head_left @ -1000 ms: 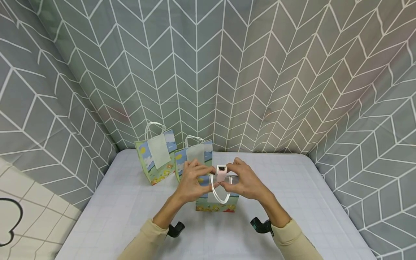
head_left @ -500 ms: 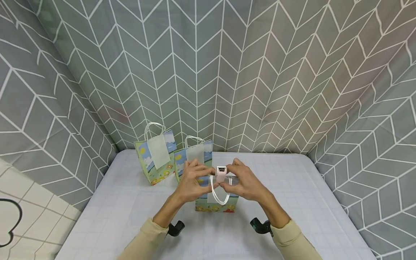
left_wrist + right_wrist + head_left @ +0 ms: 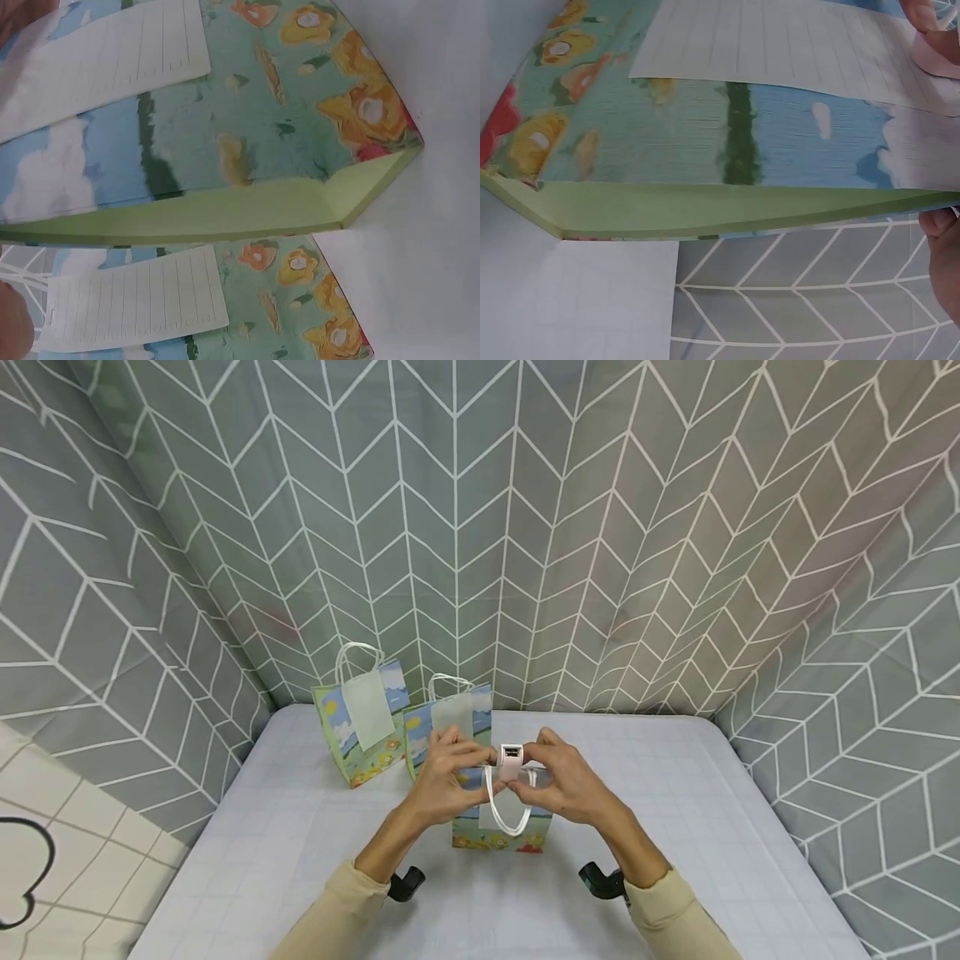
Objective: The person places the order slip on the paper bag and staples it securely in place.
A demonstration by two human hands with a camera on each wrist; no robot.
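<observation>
A small pink-and-white stapler (image 3: 511,767) sits upright at the top edge of the front paper gift bag (image 3: 498,842), its dark slotted end facing up. My left hand (image 3: 441,783) pinches it from the left between thumb and index finger. From the right, my right hand (image 3: 567,781) pinches it the same way, the thumbs nearly meeting. White cord handles (image 3: 514,829) droop over the bag's front. A lined paper sheet (image 3: 780,49) lies flat against the painted front of this bag. In the right wrist view, fingertips (image 3: 939,222) show at the bag's far side.
Two matching gift bags, a middle one (image 3: 418,718) and a left one (image 3: 352,752), stand behind and to the left with their handles up. Each has a pale sheet on its front. A white cloth covers the table (image 3: 637,752); grey patterned curtains (image 3: 480,527) surround it.
Both hands keep their pinch on the stapler and hardly move. The front bag's drooping handle hangs slightly lower.
</observation>
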